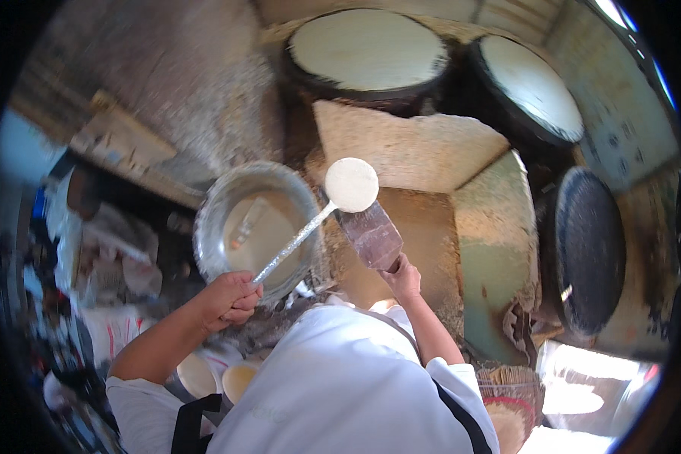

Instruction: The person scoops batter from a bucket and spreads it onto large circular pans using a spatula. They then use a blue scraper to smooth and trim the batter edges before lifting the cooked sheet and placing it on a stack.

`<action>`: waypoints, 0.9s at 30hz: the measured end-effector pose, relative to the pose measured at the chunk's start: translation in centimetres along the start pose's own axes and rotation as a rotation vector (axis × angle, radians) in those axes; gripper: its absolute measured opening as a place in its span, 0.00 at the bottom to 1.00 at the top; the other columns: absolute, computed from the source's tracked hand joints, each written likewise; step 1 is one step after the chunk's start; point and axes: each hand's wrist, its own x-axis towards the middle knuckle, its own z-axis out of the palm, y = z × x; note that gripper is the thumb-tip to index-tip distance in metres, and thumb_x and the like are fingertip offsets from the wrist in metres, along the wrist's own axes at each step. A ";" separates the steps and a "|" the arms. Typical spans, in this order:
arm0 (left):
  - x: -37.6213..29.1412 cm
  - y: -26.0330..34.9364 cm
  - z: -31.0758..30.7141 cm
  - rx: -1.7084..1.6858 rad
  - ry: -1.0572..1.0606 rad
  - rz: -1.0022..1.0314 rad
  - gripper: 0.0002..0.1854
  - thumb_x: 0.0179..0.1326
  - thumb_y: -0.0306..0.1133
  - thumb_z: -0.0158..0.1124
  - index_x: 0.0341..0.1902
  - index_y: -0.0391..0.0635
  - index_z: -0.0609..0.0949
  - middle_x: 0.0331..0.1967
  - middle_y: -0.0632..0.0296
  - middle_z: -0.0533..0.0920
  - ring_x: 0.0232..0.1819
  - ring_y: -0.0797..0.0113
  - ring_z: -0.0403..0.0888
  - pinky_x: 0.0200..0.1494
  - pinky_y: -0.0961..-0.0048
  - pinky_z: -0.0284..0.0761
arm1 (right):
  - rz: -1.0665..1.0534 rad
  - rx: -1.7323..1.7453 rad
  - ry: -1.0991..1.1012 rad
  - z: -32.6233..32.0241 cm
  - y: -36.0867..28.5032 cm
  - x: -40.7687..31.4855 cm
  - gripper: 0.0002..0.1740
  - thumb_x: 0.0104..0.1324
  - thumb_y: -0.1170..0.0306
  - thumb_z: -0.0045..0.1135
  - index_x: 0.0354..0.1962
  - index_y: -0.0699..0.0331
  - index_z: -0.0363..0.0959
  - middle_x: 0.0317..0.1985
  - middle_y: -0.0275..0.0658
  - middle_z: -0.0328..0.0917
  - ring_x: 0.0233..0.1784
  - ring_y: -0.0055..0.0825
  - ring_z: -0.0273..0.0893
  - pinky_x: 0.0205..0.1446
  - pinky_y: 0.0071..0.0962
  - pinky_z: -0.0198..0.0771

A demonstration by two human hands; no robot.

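Note:
My left hand (232, 301) is closed around the handle of a long-handled ladle (295, 241), whose round bowl holds pale batter (352, 184). The ladle crosses over the rim of a metal basin (210, 238) with cloudy liquid and a whitish object (252, 221) in it. In my right hand (403, 280) is the grip of a flat, dark, board-like scraper (373, 235). Its far end lies beneath the ladle bowl in this view; whether the two touch I cannot tell.
Two round griddles covered in pale batter (369, 48) (530, 88) stand at the far side. To the right is a bare dark griddle (590, 249). Worn upright panels (414, 144) (494, 272) stand between me and the griddles. Plastic bags (113, 249) lie at left.

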 end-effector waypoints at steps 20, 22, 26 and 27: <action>36.0 -11.6 48.5 1.463 -0.259 1.163 0.06 0.62 0.34 0.51 0.32 0.46 0.68 0.22 0.47 0.77 0.24 0.47 0.77 0.27 0.52 0.69 | 0.489 1.496 0.908 -24.2 23.7 -22.9 0.05 0.56 0.81 0.50 0.31 0.68 0.72 0.25 0.38 0.73 0.12 0.12 0.55 0.13 0.15 0.49; 36.4 -11.5 49.9 1.535 -0.234 1.147 0.08 0.60 0.36 0.54 0.35 0.45 0.69 0.24 0.46 0.78 0.27 0.44 0.77 0.30 0.51 0.71 | 0.498 1.408 0.967 -26.1 24.8 -23.5 0.02 0.58 0.78 0.52 0.30 0.67 0.72 0.24 0.37 0.72 0.13 0.12 0.55 0.13 0.15 0.49; 32.3 -9.5 53.1 0.920 -0.729 0.809 0.08 0.66 0.37 0.48 0.40 0.46 0.70 0.17 0.59 0.73 0.15 0.57 0.72 0.20 0.65 0.68 | 0.511 1.464 1.130 -28.6 25.5 -22.5 0.14 0.63 0.60 0.55 0.28 0.64 0.70 0.19 0.31 0.67 0.11 0.12 0.53 0.13 0.16 0.48; 30.7 -8.7 53.6 0.630 -0.957 0.290 0.09 0.68 0.37 0.45 0.41 0.46 0.70 0.15 0.63 0.70 0.12 0.62 0.70 0.17 0.69 0.65 | 0.434 1.543 1.148 -28.7 25.5 -21.8 0.17 0.63 0.57 0.56 0.27 0.63 0.70 0.17 0.31 0.65 0.11 0.12 0.52 0.13 0.17 0.48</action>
